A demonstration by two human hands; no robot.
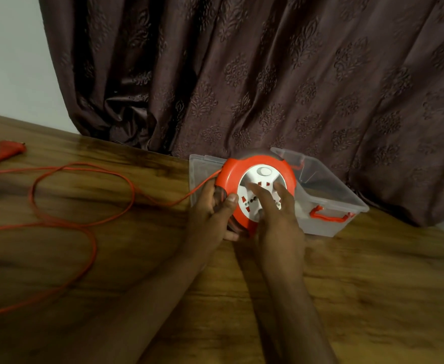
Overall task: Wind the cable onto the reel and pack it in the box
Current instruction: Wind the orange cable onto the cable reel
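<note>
Hanging behind everything, a dark brown patterned curtain (pixel 268 74) fills the far side of the scene, with a strip of pale wall (pixel 8 53) at the far left. Below it a wooden desk (pixel 373 298) with strong grain runs across the whole near half. At the far edge of the desk, right of centre and up against the curtain, sits a clear plastic box (pixel 331 187) with red clip handles, open at the top. A long orange cable (pixel 84 227) lies in loose loops over the left part of the desk, one strand running up to the reel, and its orange plug (pixel 5 151) rests at the far left. The reel (pixel 255 190), a round orange case with a white socket face, is held tilted just in front of the box, above the desk and overlapping the box's near left wall in view. The left hand (pixel 213 214) grips the reel's left rim, thumb on the orange front and fingers curled behind. The right hand (pixel 278 222) lies on the white face with its fingers stretched out and pressing there. The two hands are close together, both on the reel
</note>
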